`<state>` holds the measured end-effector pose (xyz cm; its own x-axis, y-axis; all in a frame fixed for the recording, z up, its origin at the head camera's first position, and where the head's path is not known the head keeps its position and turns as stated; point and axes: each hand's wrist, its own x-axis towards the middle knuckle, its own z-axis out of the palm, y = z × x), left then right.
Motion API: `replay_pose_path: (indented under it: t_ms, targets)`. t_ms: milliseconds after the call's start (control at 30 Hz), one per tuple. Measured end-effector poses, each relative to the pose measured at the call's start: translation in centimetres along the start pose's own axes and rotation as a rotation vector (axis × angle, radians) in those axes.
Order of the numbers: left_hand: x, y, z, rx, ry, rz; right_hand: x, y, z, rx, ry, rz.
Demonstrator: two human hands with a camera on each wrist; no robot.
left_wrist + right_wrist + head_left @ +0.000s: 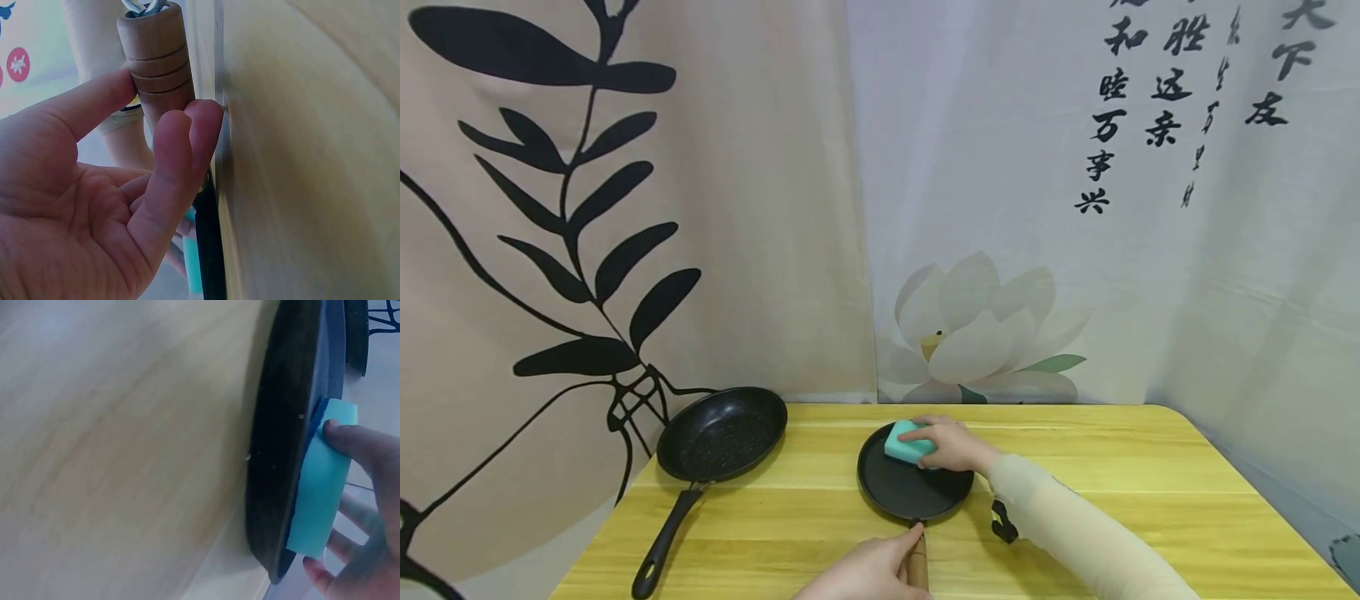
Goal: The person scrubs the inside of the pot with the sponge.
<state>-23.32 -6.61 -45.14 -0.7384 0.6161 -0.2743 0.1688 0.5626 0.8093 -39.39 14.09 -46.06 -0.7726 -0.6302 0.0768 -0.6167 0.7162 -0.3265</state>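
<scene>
My right hand grips a teal sponge, fingers curled over its top and sides, pressing it flat onto the flat black pan. In the right wrist view my fingers wrap the sponge, and its darker blue underside touches the pan surface. The sponge sits at about 12 o'clock on the pan, near the far rim.

My left hand is at 6 o'clock of the pan, at the near desk edge, holding the pan's wooden handle. The left wrist view shows it best: thumb on one side of the wooden handle, fingertips curled on the other, a light pinch and not a full fist. The handle has grooved rings and a metal loop at its end. The handle points towards me, at 6 o'clock.

The pan lies flat on the yellow wooden desk, roughly at the middle of it.

A second pan, a speckled black frying pan, sits at 9 o'clock of the flat one, well apart, with its long black handle running to 7 o'clock towards the desk edge. A small black object shows beside my right sleeve; I cannot tell what it is. Printed curtains hang behind the desk, leaves at 10 o'clock, a lotus at 12 o'clock, and black writing at 1 o'clock.
</scene>
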Motion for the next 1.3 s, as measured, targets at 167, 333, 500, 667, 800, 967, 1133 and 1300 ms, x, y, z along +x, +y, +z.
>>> replay_pose_path:
  t_ms: [167, 333, 500, 667, 800, 967, 1133, 1300]
  targets:
    - [0.8, -1.0, 0.2, 0.067, -0.007, 0.005, -0.5, 0.0, -0.3, 0.018, 0.002, -0.004]
    - [1.7, -2.5, 0.4, 0.086, -0.007, 0.015, -0.8, 0.2, -0.4, 0.025, 0.009, -0.006]
    - [2.4, -3.6, 0.7, 0.088, -0.006, 0.014, -1.1, 0.2, -0.6, 0.022, 0.004, -0.006]
    - [2.5, -3.6, 0.7, 0.092, -0.013, 0.011, -1.5, 0.3, -0.6, -0.003, 0.006, -0.033]
    - [1.7, -2.3, 0.4, 0.066, -0.025, -0.001, -2.0, 0.4, -0.6, -0.008, 0.001, -0.033]
    - [0.7, -0.7, 0.2, 0.041, -0.016, -0.006, -2.4, 0.3, -0.5, 0.006, -0.004, -0.025]
    - [0.3, -0.1, 0.2, 0.022, -0.009, -0.027, -2.8, 0.0, -0.7, -0.001, -0.009, -0.043]
    - [1.4, -1.6, 0.5, 0.046, -0.003, -0.029, -3.1, -0.1, -0.9, -0.016, -0.016, -0.071]
